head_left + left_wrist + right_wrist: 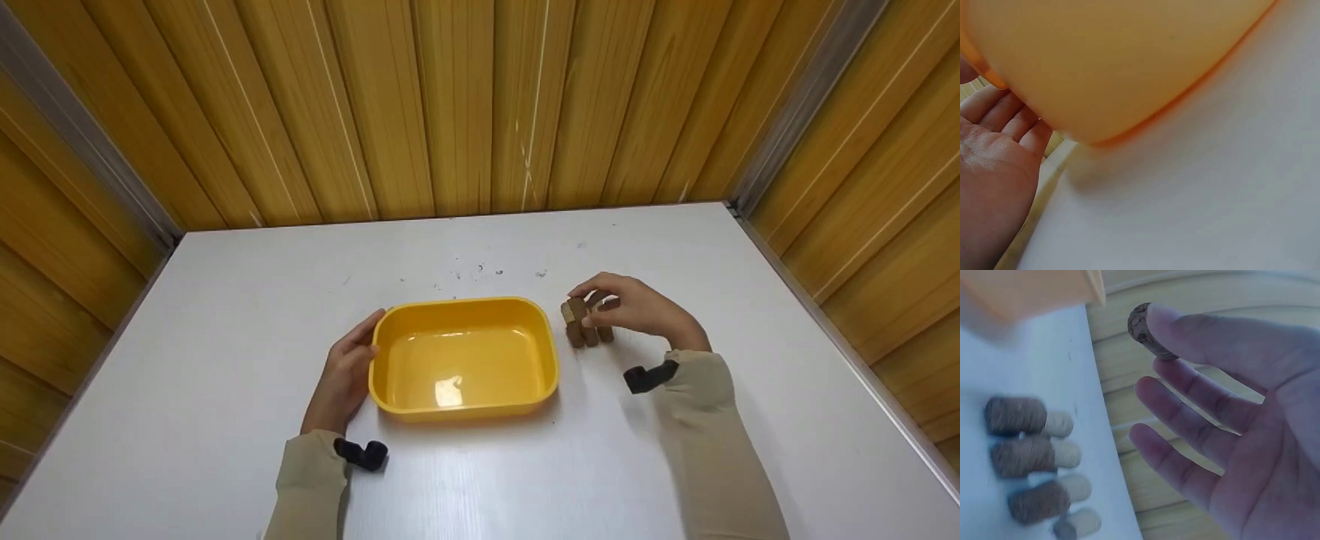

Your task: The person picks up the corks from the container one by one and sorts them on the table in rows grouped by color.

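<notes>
A yellow plastic tub (465, 367) stands near the middle of the white table, and nothing shows inside it. My left hand (339, 379) grips its left end, thumb at the rim and fingers along the outer wall (1129, 67). To the right of the tub, my right hand (637, 306) pinches a brown cork (1141, 325) between thumb and index finger. The other fingers (1151, 391) spread apart below it. Several more corks (1022, 458) stand upright in two close rows on the table, dark brown in one row and paler in the other.
The white table (262, 300) meets yellow wood-look panels (457, 112) at its back and sides. Small dark marks (499, 271) dot the tabletop behind the tub. A black wrist camera (651, 376) sits at the right cuff, another (362, 454) at the left.
</notes>
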A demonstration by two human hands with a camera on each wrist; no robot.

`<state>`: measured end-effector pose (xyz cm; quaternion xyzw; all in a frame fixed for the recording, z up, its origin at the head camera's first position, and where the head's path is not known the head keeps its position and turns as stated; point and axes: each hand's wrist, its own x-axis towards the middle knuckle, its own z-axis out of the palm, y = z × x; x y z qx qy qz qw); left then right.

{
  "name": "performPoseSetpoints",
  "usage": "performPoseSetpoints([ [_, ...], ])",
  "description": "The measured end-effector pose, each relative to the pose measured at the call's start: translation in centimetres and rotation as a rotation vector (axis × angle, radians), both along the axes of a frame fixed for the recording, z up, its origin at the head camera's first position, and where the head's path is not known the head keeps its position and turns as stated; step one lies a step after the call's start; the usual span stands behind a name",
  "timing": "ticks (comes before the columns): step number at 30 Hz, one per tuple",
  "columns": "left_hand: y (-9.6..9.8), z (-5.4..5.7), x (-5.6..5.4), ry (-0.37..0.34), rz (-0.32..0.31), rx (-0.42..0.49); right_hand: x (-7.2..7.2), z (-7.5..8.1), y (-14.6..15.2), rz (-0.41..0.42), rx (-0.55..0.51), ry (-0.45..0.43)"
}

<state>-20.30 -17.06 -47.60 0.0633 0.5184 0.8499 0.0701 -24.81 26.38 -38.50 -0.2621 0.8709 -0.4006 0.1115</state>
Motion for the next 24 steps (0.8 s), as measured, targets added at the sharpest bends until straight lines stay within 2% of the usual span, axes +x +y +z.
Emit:
performPoseSetpoints([
  [10,0.0,0.2,0.0,0.008,-0.005,-0.025,0.4,-2.1,3.7,-0.128,0.059,-0.017],
  [20,0.0,0.1,0.0,0.004,0.008,-0.045,0.6,-4.2,6.1,-0.187,0.051,-0.074],
  [24,0.0,0.1,0.0,-0.012,0.017,-0.018,0.6,-4.8,6.3,-0.191,0.067,-0.096],
])
